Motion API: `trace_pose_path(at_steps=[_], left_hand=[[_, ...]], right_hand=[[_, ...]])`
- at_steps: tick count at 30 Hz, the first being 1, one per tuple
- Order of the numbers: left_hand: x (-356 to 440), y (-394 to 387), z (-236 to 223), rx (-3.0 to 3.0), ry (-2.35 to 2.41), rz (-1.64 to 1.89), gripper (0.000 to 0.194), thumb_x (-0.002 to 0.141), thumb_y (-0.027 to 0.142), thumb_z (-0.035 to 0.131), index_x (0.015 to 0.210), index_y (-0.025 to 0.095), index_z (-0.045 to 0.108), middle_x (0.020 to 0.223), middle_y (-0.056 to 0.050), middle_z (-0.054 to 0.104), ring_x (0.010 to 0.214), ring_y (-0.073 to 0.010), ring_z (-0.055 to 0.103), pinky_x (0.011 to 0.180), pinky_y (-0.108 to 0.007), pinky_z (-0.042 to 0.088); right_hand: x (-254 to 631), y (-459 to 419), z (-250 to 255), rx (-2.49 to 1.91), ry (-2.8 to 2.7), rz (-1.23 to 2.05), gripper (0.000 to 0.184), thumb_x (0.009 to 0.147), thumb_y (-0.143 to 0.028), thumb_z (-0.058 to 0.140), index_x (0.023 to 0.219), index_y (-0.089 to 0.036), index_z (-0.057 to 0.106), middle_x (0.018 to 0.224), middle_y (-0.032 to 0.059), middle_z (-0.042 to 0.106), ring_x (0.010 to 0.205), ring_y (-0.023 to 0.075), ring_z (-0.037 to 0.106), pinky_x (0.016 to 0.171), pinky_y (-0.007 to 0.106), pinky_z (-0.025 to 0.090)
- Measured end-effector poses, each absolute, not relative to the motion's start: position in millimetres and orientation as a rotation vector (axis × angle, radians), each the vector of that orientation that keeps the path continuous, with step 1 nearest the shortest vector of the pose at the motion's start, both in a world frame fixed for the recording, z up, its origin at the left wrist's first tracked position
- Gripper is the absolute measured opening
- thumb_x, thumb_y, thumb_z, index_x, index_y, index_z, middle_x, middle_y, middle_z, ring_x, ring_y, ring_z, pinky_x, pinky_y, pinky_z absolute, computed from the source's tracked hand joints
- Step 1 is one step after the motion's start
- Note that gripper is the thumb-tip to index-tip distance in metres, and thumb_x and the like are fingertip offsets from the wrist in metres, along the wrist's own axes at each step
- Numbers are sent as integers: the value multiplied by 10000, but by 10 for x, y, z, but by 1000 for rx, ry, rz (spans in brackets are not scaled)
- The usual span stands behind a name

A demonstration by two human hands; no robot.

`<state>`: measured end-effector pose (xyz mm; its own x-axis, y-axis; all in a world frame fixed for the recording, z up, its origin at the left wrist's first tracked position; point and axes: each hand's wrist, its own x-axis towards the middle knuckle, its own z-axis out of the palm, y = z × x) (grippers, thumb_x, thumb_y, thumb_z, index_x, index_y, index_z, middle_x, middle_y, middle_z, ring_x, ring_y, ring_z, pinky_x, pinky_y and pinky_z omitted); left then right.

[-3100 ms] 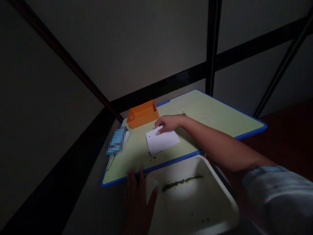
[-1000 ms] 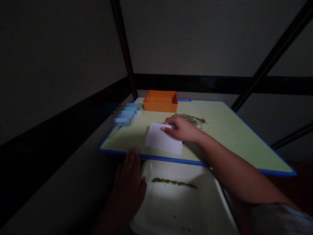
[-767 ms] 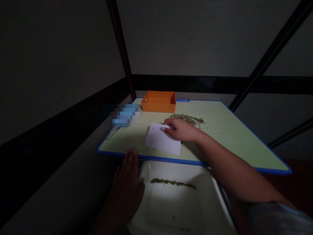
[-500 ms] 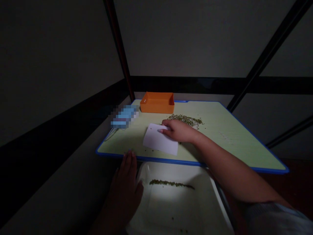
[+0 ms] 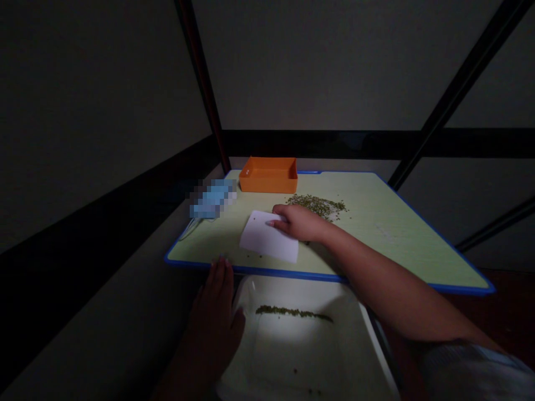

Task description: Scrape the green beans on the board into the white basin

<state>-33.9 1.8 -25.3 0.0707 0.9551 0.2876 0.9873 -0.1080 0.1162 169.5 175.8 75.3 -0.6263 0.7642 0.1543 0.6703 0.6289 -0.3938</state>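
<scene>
White card [image 5: 267, 239] in the right hand's [image 5: 298, 221] pinched grip, above the table [image 5: 397, 223].

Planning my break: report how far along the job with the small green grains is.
Partway, it seems. Done: a row of grains lies in the white plastic tub. In hand: the right hand holds a thin white card at the pale green, blue-edged tabletop. Remaining: a scattered patch of grains beyond that hand and a few strays near the front edge.
</scene>
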Motion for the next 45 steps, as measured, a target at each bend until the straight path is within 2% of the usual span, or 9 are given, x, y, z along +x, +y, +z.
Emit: trace_pose_path(at_steps=[10,19,33,45], left_hand=[[-338,7,-240,-2223,-2026,-476,721,849,273,332,1448,176,-58,1539,-168,201,1424,-275,149,1088,-517,341],[-316,12,-228,-2238,-2078,-504,720,845,277,331,1450,177,-46,1547,-166,175,1428,-276,124,1098,-517,325],[-326,13,-241,-2234,-2043,-497,725,835,259,346,1452,169,-26,1546,-169,173,1424,-280,132,1098,-515,331],[-340,22,-263,-2224,-2051,-531,742,832,287,365,1452,196,-31,1544,-150,198,1416,-280,169,1087,-512,352]], right_hand=[[1797,1859,763,-1234,-2516,320,218,866,-383,518,902,-182,594,743,49,607,622,142,450,565,253,267],[1762,1872,779,-1061,-2461,464,227,842,-386,566,884,-180,649,709,9,595,617,115,460,579,233,270],[1671,1937,780,-848,-2486,622,216,846,-310,589,987,-174,679,958,57,686,848,147,582,738,250,378],[1757,1954,812,-760,-2522,729,168,840,-275,581,920,-148,657,863,39,658,788,132,547,711,244,365]])
